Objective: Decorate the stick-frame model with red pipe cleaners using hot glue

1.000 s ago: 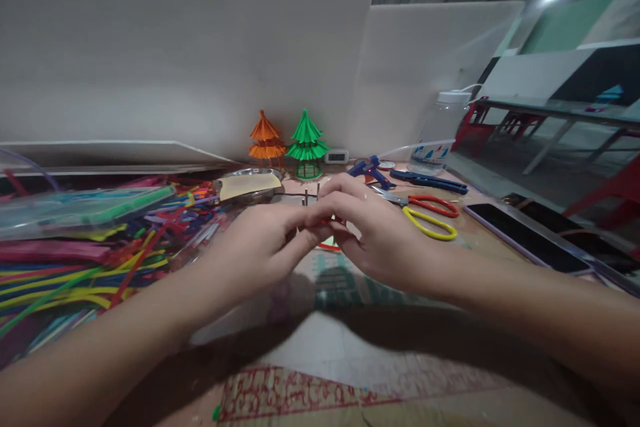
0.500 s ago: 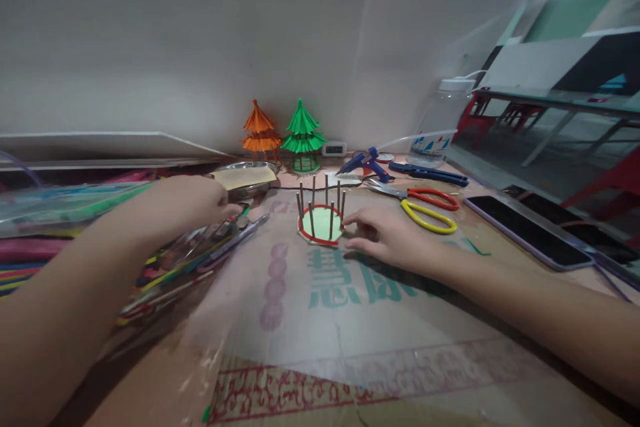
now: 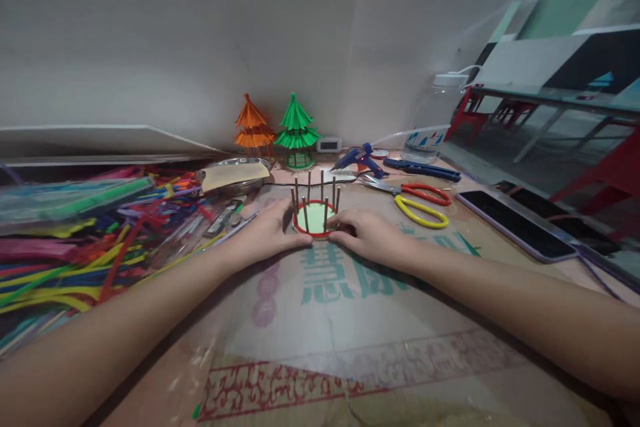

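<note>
A small round model base (image 3: 315, 219) with a pale green floor stands on the table sheet, several thin brown sticks upright around it. A red strip that looks like a pipe cleaner (image 3: 320, 235) runs along its rim. My left hand (image 3: 270, 227) is closed on the left side of the base, thumb at the front and fingers partly hidden behind the sticks. My right hand (image 3: 367, 233) pinches the rim at the front right with thumb and fingers.
Orange (image 3: 253, 127) and green (image 3: 296, 130) model pavilions stand at the back. A blue glue gun (image 3: 361, 160), pliers (image 3: 423, 170), scissors (image 3: 420, 203) and a phone (image 3: 517, 223) lie right. Colourful pipe cleaners (image 3: 100, 247) are heaped left beside a metal dish (image 3: 240, 180).
My left hand has come right from the heap at the left to the base. My right hand has closed in on the rim, and the red strip's loose front end no longer shows.
</note>
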The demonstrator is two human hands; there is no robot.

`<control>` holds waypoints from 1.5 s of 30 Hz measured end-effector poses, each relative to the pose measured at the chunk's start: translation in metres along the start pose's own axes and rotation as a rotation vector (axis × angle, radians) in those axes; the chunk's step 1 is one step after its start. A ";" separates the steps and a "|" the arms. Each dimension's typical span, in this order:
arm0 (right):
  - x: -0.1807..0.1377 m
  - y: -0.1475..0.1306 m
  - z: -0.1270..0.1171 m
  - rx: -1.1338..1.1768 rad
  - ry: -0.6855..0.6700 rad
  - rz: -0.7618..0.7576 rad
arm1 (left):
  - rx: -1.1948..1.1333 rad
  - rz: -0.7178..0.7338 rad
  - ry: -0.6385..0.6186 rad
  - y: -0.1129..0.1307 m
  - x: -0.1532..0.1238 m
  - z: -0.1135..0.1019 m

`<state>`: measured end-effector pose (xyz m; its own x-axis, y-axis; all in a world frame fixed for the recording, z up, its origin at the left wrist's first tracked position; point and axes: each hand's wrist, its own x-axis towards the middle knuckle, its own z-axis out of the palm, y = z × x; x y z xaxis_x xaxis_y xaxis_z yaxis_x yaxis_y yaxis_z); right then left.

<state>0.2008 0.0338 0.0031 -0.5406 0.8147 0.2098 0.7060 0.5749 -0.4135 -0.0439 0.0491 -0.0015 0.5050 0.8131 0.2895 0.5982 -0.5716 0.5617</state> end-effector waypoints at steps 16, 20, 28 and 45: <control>-0.008 -0.009 0.000 0.028 -0.042 0.085 | -0.039 0.056 -0.002 -0.002 -0.001 0.007; -0.008 -0.010 0.000 0.053 -0.010 0.073 | -0.001 0.070 -0.005 -0.002 0.000 0.008; -0.006 -0.011 0.002 0.033 -0.001 0.091 | 0.409 -0.075 -0.032 0.044 -0.014 -0.015; -0.013 -0.015 0.003 -0.075 0.030 -0.035 | 0.465 -0.009 -0.083 0.040 -0.017 0.022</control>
<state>0.1958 0.0143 0.0043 -0.5526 0.7952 0.2495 0.7199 0.6063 -0.3378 -0.0146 0.0105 -0.0014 0.5351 0.8175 0.2128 0.8083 -0.5687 0.1522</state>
